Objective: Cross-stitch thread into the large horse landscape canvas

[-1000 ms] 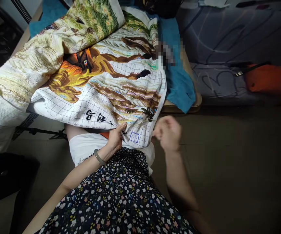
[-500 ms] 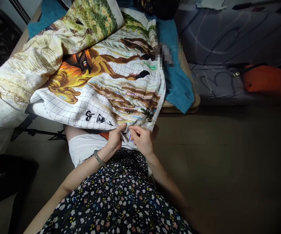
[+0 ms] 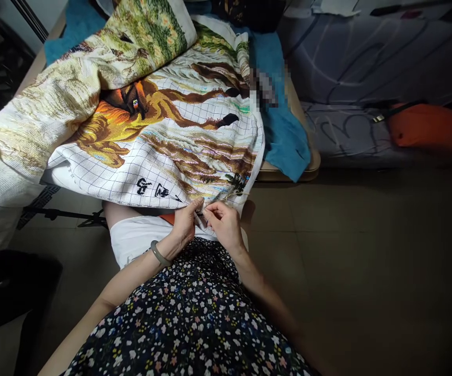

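Observation:
A large cross-stitch cloth lies across my lap and the low surface ahead, stitched with a golden-brown horse's legs and brown streaks on white gridded fabric. Along its near edge run black stitched characters. My left hand, with a bangle on the wrist, grips that edge, thumb on top and fingers underneath. Beside it, my right hand pinches thumb and forefinger together right at the cloth. Whatever sits in this pinch is too small to make out. Pale loose thread shows just beyond the right hand.
Under the cloth is a teal towel on a padded surface with a beige edge. A grey patterned sofa stands at the right, with an orange bag on it. Dark tripod-like legs stand at the left.
My right hand has shifted slightly left, closer to my left thumb, with its fingertips at the cloth. The left hand keeps its hold. The view has moved a little.

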### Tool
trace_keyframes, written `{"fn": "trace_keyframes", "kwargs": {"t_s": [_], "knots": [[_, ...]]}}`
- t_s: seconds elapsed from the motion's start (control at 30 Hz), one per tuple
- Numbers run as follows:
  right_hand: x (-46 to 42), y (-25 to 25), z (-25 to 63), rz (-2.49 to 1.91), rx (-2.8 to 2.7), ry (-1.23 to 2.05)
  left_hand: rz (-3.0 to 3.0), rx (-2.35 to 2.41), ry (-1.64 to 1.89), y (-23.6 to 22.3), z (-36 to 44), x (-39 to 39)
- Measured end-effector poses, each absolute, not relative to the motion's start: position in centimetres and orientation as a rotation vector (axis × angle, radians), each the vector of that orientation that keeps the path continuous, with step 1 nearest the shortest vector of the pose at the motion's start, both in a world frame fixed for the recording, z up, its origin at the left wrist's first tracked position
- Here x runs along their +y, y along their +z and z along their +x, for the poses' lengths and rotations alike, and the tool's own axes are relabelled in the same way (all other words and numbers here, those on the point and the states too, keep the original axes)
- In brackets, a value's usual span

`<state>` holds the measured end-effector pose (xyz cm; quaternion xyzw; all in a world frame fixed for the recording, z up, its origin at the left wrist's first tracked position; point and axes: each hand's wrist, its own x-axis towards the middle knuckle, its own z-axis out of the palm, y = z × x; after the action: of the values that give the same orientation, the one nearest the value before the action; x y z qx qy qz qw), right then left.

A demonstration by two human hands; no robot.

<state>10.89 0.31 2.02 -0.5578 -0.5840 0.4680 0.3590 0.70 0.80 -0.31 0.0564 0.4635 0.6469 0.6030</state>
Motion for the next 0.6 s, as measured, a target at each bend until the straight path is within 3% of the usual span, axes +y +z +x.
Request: {"fn": "trace_keyframes", "kwargs": {"t_s": [0.6], "knots": [[0.3, 1.3, 9.6, -1.439, -1.252, 1.212, 0.11, 1.109, 1.408, 0.5, 0.7, 0.7]]}}
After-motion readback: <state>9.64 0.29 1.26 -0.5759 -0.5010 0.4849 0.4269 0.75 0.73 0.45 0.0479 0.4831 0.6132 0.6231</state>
